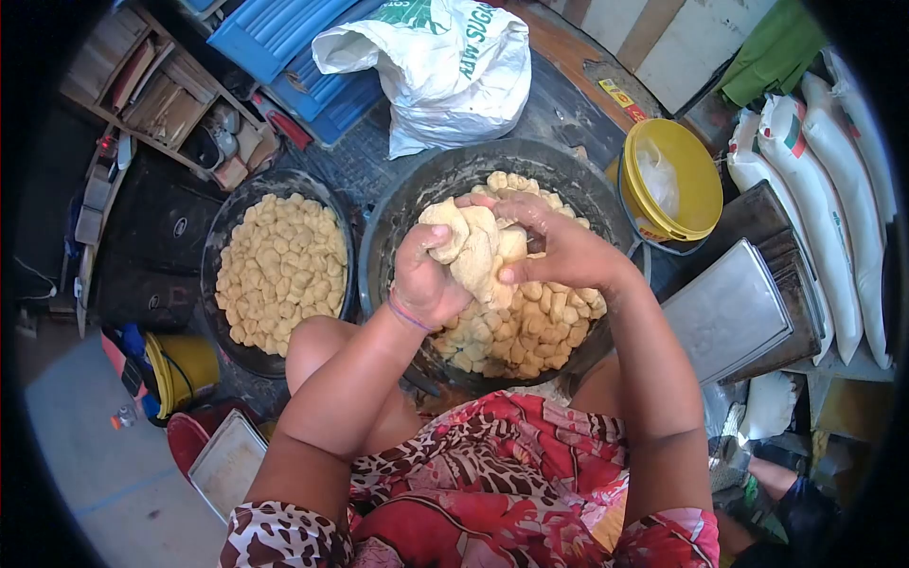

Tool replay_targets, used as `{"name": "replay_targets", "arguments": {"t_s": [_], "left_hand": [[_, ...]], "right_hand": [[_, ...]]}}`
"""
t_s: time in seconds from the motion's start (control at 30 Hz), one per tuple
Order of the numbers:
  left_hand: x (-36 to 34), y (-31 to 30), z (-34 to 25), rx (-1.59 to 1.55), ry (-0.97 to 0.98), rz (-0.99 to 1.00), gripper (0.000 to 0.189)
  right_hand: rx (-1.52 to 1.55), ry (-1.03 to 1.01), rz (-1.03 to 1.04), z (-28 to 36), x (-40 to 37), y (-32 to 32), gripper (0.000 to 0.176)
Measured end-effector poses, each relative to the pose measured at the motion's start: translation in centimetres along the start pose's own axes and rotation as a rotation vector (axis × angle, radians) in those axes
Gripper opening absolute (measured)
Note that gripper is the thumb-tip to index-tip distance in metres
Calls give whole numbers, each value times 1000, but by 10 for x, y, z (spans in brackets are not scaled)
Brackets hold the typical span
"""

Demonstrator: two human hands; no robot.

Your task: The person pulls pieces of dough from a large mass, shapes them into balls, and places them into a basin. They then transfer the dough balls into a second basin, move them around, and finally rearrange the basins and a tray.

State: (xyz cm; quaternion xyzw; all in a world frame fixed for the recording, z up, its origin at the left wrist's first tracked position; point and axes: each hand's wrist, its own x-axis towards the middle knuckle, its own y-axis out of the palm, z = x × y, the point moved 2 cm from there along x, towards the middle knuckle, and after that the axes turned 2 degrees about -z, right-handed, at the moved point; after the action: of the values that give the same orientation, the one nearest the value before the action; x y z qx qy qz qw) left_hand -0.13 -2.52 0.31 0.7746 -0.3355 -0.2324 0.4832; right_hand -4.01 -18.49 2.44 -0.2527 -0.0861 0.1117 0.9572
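Observation:
Above a large dark basin [386,218] full of dough pieces [544,331], both hands hold one lump of dough [478,251]. My left hand [426,279] is closed around its left side, thumb on top, with a thin band at the wrist. My right hand [559,246] grips the right side of the lump, fingers over the top and thumb below. Flour or dough sticks to the fingers. To the left stands a second dark basin [216,327], filled with similar rounded dough pieces [279,270].
A white sack [459,85] lies beyond the large basin. At right are a yellow bucket [672,180], metal trays [734,308] and stacked full sacks [805,208]. Another yellow bucket [185,374] stands at lower left. Part of another person's arm [772,478] shows at lower right.

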Motion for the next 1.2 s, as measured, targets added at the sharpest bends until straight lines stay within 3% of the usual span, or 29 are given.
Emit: {"name": "replay_targets", "arguments": {"t_s": [0.03,0.1,0.23,0.3,0.33,0.4,0.43,0.5,0.53,0.57,0.63,0.67,0.83,0.9,0.93,1.03,1.1,1.13,1.2], "left_hand": [[0,3,-1,-10,12,-17,45],[-1,4,-3,-17,25,-33,43],[2,-8,-2,44,-50,-135,41],[4,-14,-3,85,-73,-214,39],[4,-14,-4,96,-81,-224,36],[4,-17,-7,107,-88,-233,34],[3,-19,-9,115,-111,-221,32],[2,-20,-11,124,-133,-210,30],[1,-19,-11,77,-105,-241,30],[1,-18,-11,29,-77,-271,29],[3,-18,-11,12,-60,-258,29],[4,-17,-11,-4,-44,-248,28],[5,-20,-9,180,84,-363,24],[6,-28,-16,268,103,-384,23],[8,-36,-21,206,99,-397,22],[12,-39,-26,144,83,-386,23],[12,-32,-16,131,-24,-341,26],[12,-29,-11,155,-71,-208,31],[8,-19,0,135,-96,-210,32]], "right_hand": [[1,-1,1,-4,2,0,46],[361,95,-6,-12,6,-2,36],[484,188,-117,-2,6,-6,26],[263,147,-327,2,8,-8,21],[265,145,-323,2,9,-7,21],[294,151,-637,-1,9,-12,18],[294,149,-636,-5,9,-16,18],[350,232,-830,-14,7,-31,22],[98,240,-784,-10,7,-36,29],[94,238,-784,-8,5,-35,29],[-524,-46,-433,7,3,-21,48],[-325,-9,-276,13,3,-9,56],[-170,-3,-182,20,5,15,44],[-88,201,-81,21,6,-1,39],[-81,50,-152,15,6,-6,32],[-206,99,-256,18,4,-13,35],[-325,4,-269,23,5,-3,42],[-296,-49,-290,22,6,6,50],[-299,-137,-233,16,9,16,63]]}}
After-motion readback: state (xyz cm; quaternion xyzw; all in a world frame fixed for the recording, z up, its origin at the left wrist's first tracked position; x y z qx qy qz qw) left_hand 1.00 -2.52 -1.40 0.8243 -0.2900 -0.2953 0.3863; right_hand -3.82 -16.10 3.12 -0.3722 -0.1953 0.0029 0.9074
